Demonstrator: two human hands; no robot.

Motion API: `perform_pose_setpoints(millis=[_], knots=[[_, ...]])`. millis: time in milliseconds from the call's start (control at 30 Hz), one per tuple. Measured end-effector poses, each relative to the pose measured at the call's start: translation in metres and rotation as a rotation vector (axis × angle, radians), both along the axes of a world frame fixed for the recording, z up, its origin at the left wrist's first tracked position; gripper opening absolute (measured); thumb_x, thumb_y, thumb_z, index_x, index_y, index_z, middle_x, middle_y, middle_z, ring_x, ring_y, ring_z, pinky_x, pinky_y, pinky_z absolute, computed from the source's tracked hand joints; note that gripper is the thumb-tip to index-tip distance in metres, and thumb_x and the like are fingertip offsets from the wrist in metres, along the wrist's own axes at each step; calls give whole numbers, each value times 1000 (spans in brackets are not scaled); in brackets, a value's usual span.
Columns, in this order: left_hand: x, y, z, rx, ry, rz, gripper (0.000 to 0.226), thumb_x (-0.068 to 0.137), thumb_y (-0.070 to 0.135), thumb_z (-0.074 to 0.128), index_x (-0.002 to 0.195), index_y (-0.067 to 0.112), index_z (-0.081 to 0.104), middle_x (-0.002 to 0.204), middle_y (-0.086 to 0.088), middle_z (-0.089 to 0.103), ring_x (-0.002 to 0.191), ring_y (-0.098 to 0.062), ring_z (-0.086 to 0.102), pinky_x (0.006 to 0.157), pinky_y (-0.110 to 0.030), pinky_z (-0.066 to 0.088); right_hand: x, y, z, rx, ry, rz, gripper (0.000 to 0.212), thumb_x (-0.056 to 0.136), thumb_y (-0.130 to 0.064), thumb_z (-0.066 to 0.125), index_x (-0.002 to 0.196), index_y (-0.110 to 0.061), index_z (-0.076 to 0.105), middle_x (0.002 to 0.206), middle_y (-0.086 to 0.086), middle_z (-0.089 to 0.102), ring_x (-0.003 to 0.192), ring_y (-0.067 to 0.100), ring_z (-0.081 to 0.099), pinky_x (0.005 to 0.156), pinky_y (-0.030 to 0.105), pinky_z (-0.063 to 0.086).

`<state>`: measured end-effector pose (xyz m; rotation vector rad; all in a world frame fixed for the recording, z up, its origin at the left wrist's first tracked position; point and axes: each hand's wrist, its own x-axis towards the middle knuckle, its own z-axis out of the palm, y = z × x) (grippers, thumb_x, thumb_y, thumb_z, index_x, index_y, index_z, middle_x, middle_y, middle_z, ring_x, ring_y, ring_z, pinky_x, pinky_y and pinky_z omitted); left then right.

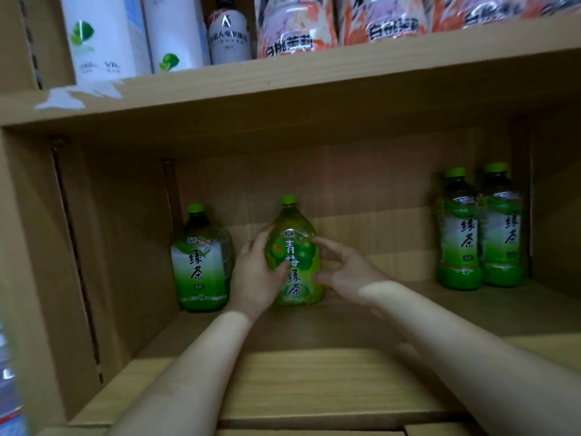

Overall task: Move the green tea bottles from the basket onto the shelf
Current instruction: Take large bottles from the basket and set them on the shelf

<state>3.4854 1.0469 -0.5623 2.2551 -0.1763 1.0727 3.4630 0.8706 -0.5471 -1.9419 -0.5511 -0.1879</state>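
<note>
The yellow-green plastic plum green tea bottle (295,256) stands upright on the wooden shelf (314,379), between both hands. Left hand (256,272) grip wraps its left side; right hand (342,269) grip is spread open, fingertips touching its right side.

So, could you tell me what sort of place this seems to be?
Probably a shop or stockroom drinks shelf. The wooden shelf holds several green tea bottles of one brand, labels facing out, and the board above carries rows of other packaged drinks.
</note>
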Motion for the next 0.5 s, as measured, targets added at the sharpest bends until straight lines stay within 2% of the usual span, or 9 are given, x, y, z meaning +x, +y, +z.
perform_pose_setpoints(millis=[33,100,133,200,267,367,500], knots=[[-2,1,4,-39,-30,13,56,79,20,72,131,26,53,118,-10,57,109,-27,57,96,-32,44,-8,-7,4,4,-9,-27,55,85,3,61,131,-25,52,119,5,56,96,15,60,74,15,52],[-10,-2,18,-62,-67,29,27,84,18,66,110,25,66,108,-6,62,98,-24,62,88,-31,49,-30,-29,14,-31,-61,-55,41,85,6,57,117,-19,60,95,11,65,70,16,62,68,26,52],[-16,-8,26,-44,-66,6,18,85,17,64,100,27,68,101,-3,66,90,-21,64,79,-27,51,-45,-44,20,-82,-93,-67,35,86,3,57,113,-19,63,86,10,70,66,19,64,68,29,53],[-37,-31,43,-22,-29,-116,15,88,15,62,88,29,68,88,1,69,73,-12,63,62,-18,48,-77,-79,27,-217,-186,-119,23,88,-11,61,107,-23,67,82,4,74,75,17,70,76,33,57],[-65,-65,52,-49,24,-319,14,90,16,60,83,24,69,77,-3,70,64,-10,61,58,-17,46,-112,-117,30,-362,-278,-187,16,90,-20,62,103,-23,71,82,-2,73,79,8,68,78,28,56],[-112,-121,40,-93,58,-601,24,93,20,56,74,16,70,62,-3,67,50,-9,57,51,-17,44,-169,-174,25,-531,-351,-299,14,89,-25,62,97,-25,73,79,-14,70,78,-1,64,70,14,50],[-169,-205,-7,-187,131,-895,19,91,16,58,77,15,70,57,-6,65,45,-11,53,45,-14,39,-254,-249,6,-664,-316,-456,9,86,-30,62,89,-32,70,71,-17,68,74,-3,65,65,13,49]])
